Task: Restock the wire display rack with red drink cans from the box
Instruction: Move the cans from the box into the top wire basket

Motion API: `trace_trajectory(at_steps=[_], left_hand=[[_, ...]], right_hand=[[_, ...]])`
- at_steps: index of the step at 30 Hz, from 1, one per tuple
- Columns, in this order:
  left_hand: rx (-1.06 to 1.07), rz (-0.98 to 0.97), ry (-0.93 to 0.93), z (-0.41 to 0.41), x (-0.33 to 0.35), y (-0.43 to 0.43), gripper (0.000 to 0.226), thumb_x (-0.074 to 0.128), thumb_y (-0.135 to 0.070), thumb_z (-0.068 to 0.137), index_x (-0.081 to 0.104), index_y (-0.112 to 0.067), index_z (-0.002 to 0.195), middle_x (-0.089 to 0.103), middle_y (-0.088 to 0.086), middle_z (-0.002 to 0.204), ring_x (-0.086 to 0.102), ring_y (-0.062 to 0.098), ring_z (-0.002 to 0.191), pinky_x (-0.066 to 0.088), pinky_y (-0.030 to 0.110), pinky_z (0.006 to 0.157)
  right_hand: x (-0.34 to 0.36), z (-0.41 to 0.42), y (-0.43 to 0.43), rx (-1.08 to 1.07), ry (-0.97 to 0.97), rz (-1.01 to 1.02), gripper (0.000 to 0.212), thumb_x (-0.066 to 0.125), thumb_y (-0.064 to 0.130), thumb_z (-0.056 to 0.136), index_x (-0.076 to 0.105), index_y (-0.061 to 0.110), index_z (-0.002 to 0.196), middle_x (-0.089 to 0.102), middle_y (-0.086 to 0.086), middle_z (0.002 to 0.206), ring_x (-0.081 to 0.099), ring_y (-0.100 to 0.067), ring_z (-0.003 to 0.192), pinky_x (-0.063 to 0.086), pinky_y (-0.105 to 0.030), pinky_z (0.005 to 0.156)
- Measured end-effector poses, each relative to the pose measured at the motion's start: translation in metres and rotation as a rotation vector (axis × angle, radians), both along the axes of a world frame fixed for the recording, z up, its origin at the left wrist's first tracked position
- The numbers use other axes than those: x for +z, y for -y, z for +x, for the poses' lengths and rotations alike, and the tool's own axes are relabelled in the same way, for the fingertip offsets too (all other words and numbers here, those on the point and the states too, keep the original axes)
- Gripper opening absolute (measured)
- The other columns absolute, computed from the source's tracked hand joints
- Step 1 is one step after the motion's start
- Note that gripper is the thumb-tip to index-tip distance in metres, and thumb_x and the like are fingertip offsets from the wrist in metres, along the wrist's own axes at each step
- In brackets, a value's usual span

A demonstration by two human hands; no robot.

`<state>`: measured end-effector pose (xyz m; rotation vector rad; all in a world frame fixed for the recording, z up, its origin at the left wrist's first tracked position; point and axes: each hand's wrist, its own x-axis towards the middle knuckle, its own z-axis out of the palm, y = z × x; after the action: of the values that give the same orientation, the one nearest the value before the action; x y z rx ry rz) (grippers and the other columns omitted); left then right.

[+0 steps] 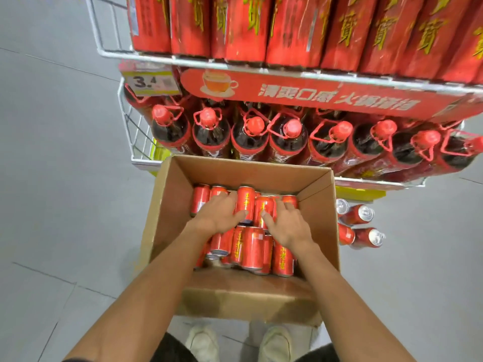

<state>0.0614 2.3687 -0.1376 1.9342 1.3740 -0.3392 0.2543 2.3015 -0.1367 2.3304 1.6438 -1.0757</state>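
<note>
Seen from the head camera, both bare forearms run down and forward from the bottom edge into an open cardboard box [167,205] that stands on the grey floor [52,178], just in front of the person's pale shoes [277,343].

The left hand [222,212] lies palm down on the far row of red drink cans [252,246]. Its fingers are laid fairly straight over the can tops and its thumb is stretched inward against a can in the middle. The right hand [285,223] mirrors it: palm down, fingers spread over the cans at the far right, thumb pointing inward. The two thumbs nearly meet. Neither hand is closed round a can — both rest flat on the pile.

The cans lie jumbled in the box, most on their sides. A few more loose cans [360,215] lie on the floor just right of the box.

The white wire display rack [125,121] stands directly behind the box, touching or nearly touching its far wall. Its lower shelf carries dark bottles [209,131] with red caps, and the shelf above holds tall red cartons [292,30]. A red banner [313,92] and a yellow price tag [150,82] hang on the front rail between them.
</note>
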Motion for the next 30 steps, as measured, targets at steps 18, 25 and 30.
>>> trace_trajectory(at_steps=[18,25,30], left_hand=[[0.478,-0.012,0.173,0.045,-0.146,-0.02,0.055,0.08,-0.039,0.083,0.053,-0.003,0.116,0.066,0.019,0.116,0.062,0.037,0.111,0.046,0.036,0.082],[0.616,-0.075,0.213,0.046,-0.145,-0.019,0.051,0.083,-0.037,0.075,0.054,-0.013,0.109,0.066,0.008,0.105,0.065,0.028,0.098,0.056,0.04,0.084],[0.678,-0.093,0.344,0.044,-0.115,-0.014,0.04,0.087,-0.024,0.073,0.057,-0.018,0.098,0.071,0.003,0.092,0.07,0.021,0.084,0.057,0.037,0.077]], right_hand=[[-0.145,0.004,-0.027,-0.281,-0.082,0.113,0.063,0.068,0.055,0.09,0.053,0.005,0.127,0.066,-0.02,0.12,0.063,-0.04,0.113,0.05,-0.042,0.087],[-0.142,0.006,-0.029,-0.381,-0.144,0.116,0.059,0.074,0.054,0.086,0.056,0.01,0.122,0.07,-0.01,0.106,0.066,-0.032,0.103,0.051,-0.036,0.078],[-0.121,0.011,-0.027,-0.44,-0.2,0.192,0.058,0.075,0.056,0.081,0.059,0.019,0.122,0.072,-0.003,0.103,0.068,-0.025,0.1,0.052,-0.033,0.08]])
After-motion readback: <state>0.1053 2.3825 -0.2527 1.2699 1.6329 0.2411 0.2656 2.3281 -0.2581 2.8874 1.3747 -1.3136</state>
